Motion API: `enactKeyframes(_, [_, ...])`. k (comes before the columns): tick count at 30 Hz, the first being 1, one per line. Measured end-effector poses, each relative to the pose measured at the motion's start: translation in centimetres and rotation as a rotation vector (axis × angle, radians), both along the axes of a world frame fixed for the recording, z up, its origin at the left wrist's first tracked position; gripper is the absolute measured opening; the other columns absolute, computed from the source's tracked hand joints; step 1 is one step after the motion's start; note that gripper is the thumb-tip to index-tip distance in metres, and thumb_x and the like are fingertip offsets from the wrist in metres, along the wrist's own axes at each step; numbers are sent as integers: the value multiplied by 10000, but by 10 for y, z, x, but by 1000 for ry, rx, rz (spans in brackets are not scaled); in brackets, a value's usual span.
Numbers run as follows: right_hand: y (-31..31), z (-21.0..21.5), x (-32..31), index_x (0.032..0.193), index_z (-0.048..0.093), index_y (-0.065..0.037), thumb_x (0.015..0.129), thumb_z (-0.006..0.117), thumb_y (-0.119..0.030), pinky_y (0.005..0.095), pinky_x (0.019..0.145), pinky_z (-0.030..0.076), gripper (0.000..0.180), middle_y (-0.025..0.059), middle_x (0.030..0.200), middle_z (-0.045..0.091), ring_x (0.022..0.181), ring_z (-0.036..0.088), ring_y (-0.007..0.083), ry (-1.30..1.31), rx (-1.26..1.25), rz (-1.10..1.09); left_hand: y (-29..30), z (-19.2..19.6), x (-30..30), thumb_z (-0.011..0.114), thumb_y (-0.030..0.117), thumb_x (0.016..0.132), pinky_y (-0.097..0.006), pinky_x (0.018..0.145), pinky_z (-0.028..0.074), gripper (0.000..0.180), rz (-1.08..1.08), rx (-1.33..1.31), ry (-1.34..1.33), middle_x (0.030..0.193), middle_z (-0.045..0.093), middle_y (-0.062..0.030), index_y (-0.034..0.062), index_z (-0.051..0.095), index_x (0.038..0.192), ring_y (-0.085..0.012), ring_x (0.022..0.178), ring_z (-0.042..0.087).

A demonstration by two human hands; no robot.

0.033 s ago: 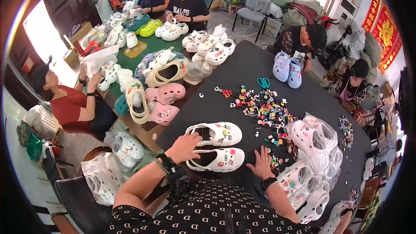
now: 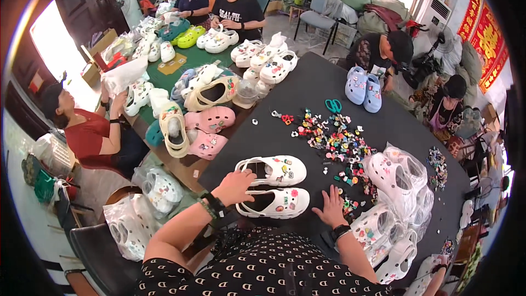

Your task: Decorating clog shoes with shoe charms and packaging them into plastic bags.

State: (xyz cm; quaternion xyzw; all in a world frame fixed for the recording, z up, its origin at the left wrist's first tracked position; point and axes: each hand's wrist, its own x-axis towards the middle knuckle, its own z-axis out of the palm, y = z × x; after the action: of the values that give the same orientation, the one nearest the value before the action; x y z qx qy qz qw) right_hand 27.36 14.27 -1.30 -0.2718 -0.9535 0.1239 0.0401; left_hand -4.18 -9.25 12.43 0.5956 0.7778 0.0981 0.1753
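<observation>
Two white clogs decorated with small charms lie side by side on the black table [image 2: 307, 93] in front of me. My left hand [image 2: 234, 186] rests on their heel ends, with its fingers curled on the heel of the near clog [image 2: 276, 203]. The far clog [image 2: 274, 169] lies just beyond it. My right hand [image 2: 330, 207] lies flat on the table to the right of the near clog's toe, fingers spread and holding nothing. Just beyond that hand, a pile of small colourful charms [image 2: 339, 142] is strewn across the table.
Bagged white clogs [image 2: 400, 178] are heaped at the right. Blue clogs [image 2: 364, 85] and teal scissors [image 2: 332, 105] lie farther back. Pink clogs [image 2: 211, 131] and more pairs cover the green table [image 2: 175, 68] at the left. Several people sit around.
</observation>
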Motion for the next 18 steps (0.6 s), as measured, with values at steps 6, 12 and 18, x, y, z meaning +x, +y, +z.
enactKeyframes(6, [-4,4,0,1367,410,-88,774,670,-525,547,1082,194,781,224,1521,185,1416,131,400,-58,-60,-59,16,-18,-10,775,410,663,-438,736,515,541,-80,-140,131,994,592,-131,61,570,1022,-319,940,611])
enactKeyframes(12, [-5,3,0,1367,407,-91,769,665,-539,537,1101,157,790,220,1523,180,1423,108,394,-45,-111,-83,18,-24,-31,664,338,807,-435,685,501,306,-271,-154,147,832,606,-105,78,576,943,-317,822,629])
enactKeyframes(18, [-3,3,1,1389,360,-86,768,656,-561,565,1088,153,835,225,1534,134,1430,63,400,-72,-136,-91,20,20,-60,641,233,794,-418,670,466,174,-278,254,269,786,568,-70,91,545,828,-294,767,595])
